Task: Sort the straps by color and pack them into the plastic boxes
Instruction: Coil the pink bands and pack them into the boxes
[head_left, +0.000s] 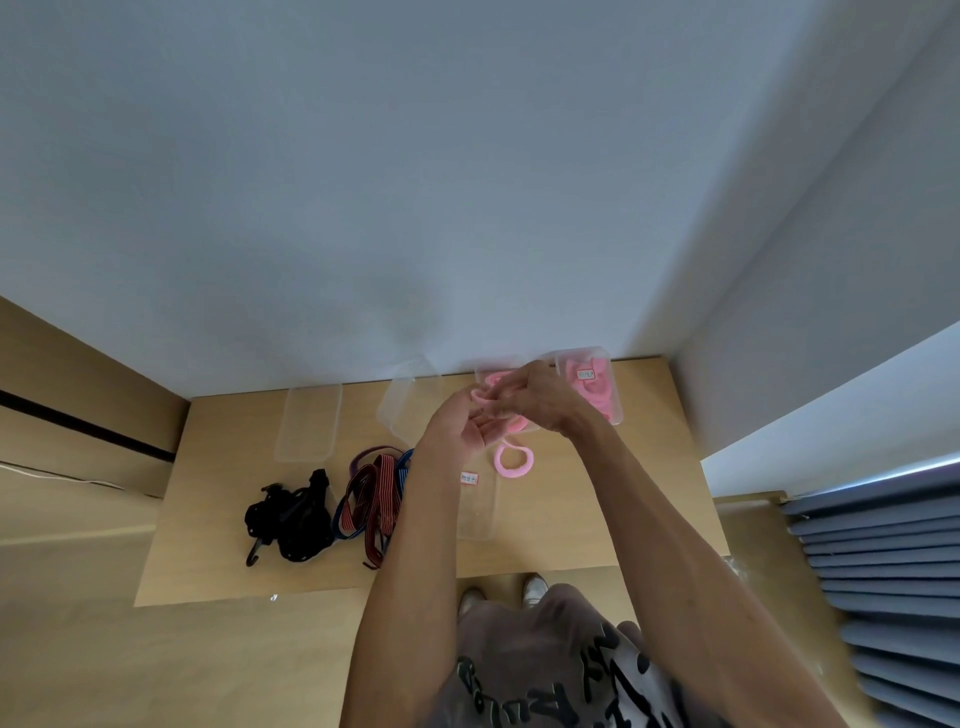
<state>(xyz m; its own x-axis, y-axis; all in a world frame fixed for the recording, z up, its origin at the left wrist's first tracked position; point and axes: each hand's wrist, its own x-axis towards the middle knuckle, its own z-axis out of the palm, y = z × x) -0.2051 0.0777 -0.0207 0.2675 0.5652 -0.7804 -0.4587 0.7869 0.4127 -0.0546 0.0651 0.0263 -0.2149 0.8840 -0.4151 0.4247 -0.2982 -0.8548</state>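
Head view — both hands (498, 410) grip pink strap (511, 460), loop hanging down.

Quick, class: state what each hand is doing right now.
Left hand: holds the pink strap.
Right hand: fingers curled on the same pink strap.

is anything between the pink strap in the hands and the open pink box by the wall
Nothing visible blocks it. Both hands, left hand and right hand, hold the pink strap directly in front of the open box, which already holds pink straps and has no lid on.
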